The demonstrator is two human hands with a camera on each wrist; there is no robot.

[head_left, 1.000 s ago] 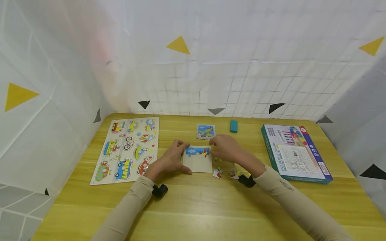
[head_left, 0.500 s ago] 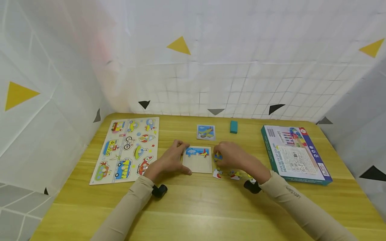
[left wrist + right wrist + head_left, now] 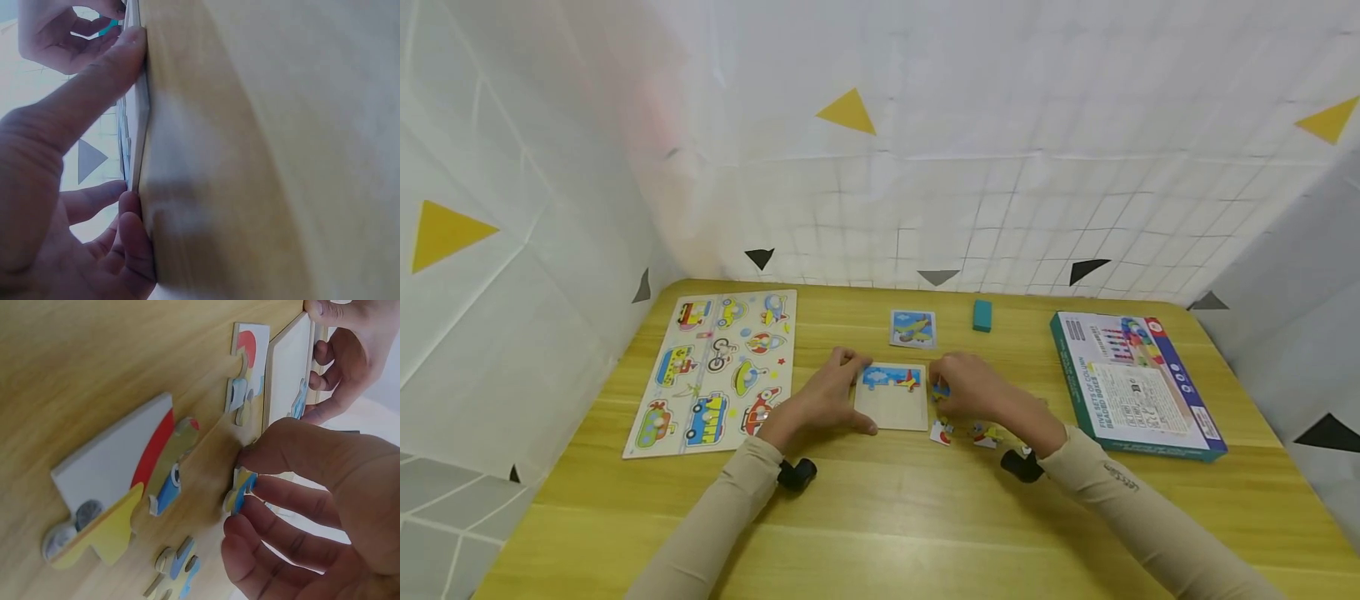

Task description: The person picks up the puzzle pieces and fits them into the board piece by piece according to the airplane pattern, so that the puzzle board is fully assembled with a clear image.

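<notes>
My left hand (image 3: 826,396) holds the left side of a small wooden puzzle tray (image 3: 891,410), thumb at its near edge and fingers at its far edge. Blue sky pieces and a red-and-yellow piece (image 3: 910,380) line the tray's far side; its lower part shows bare wood. Just right of the tray, my right hand (image 3: 973,387) pinches a blue-and-yellow puzzle piece (image 3: 244,487) between thumb and fingers, low over the table. Loose puzzle pieces lie nearby: one white with red (image 3: 251,347), a larger white, red and yellow one (image 3: 119,462), and a small blue-yellow one (image 3: 178,569).
Behind the tray lies a square airplane picture (image 3: 913,330), with a teal block (image 3: 982,316) to its right. A large vehicle puzzle board (image 3: 711,375) lies on the left of the wooden table (image 3: 880,517). A boxed bead set (image 3: 1135,383) lies on the right.
My right hand has moved from the tray's upper right corner toward me, down to the blue-and-yellow puzzle piece, which it now pinches. My left hand stays at the tray.
</notes>
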